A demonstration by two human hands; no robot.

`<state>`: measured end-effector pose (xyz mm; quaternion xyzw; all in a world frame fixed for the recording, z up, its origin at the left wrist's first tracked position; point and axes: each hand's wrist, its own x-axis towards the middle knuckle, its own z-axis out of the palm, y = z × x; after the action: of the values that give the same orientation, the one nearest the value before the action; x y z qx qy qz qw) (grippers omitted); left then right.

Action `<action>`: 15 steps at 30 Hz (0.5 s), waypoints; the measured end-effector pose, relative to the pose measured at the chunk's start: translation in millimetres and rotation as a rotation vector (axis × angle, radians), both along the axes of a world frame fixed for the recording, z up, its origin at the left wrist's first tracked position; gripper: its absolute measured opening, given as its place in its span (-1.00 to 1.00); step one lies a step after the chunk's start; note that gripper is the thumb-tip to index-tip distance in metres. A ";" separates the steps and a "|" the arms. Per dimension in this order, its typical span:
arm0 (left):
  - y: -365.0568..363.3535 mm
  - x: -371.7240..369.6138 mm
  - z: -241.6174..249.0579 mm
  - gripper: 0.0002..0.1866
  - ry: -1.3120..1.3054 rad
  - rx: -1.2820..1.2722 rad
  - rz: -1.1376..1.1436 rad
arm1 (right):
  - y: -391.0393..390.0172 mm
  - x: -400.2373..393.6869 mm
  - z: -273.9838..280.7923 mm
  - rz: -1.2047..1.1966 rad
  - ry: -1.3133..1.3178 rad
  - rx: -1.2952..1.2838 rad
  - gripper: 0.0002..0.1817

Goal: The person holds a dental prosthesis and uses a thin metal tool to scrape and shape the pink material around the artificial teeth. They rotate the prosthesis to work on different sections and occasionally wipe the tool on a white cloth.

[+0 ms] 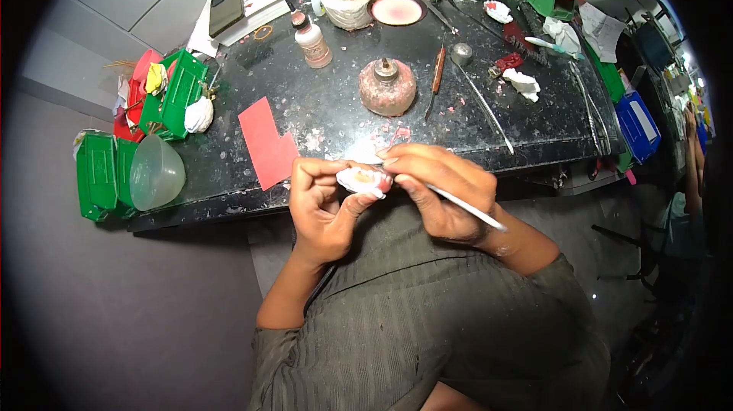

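Note:
Over the front edge of the bench, my left hand (324,208) grips a small white dental cast (359,179) between thumb and fingers, with pink material at its right end. My right hand (447,191) holds a slim pale tool (477,214) like a pen, its handle pointing down to the right. Its tip is hidden near the cast, and the right fingertips are at the cast's right side. A red-pink sheet (267,144) lies on the bench left of the hands. Behind them stands a round glass burner (387,88).
On the black bench (221,174) are a bottle (312,42), a pink dish (397,9), a brown-handled knife (437,75) and a long metal ladle (485,101). Green bins (98,174) and a clear bowl (156,172) are at the left. Another person's arm (693,159) shows at far right.

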<state>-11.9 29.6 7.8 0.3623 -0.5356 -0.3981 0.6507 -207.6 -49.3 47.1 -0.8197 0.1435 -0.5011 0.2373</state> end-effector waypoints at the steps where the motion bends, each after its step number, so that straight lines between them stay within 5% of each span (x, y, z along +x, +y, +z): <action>1: -0.8 1.3 -1.6 -0.54 0.001 0.000 0.001 | -1.4 0.2 -2.1 0.001 0.001 0.000 -0.79; 3: -3.0 4.0 -7.9 -0.52 0.337 0.084 -0.219 | -6.4 0.9 -8.2 0.012 -0.159 0.153 -0.85; 7: -7.5 4.5 -5.0 -0.55 0.471 0.041 -0.391 | -17.2 -8.5 -7.3 -0.080 -0.059 0.420 -0.82; 10: -8.0 3.4 -0.1 -0.57 0.528 0.082 -0.428 | -23.2 -8.3 4.3 -0.062 -0.008 0.150 -0.84; 15: -4.5 -3.7 -2.3 -0.40 0.536 0.197 -0.315 | -1.2 0.9 4.7 0.118 -0.083 0.256 -0.86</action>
<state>-15.6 25.2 5.5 0.2185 -0.3534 -0.6248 0.6610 -206.7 -50.5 51.8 -0.7683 0.1479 -0.4976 0.3745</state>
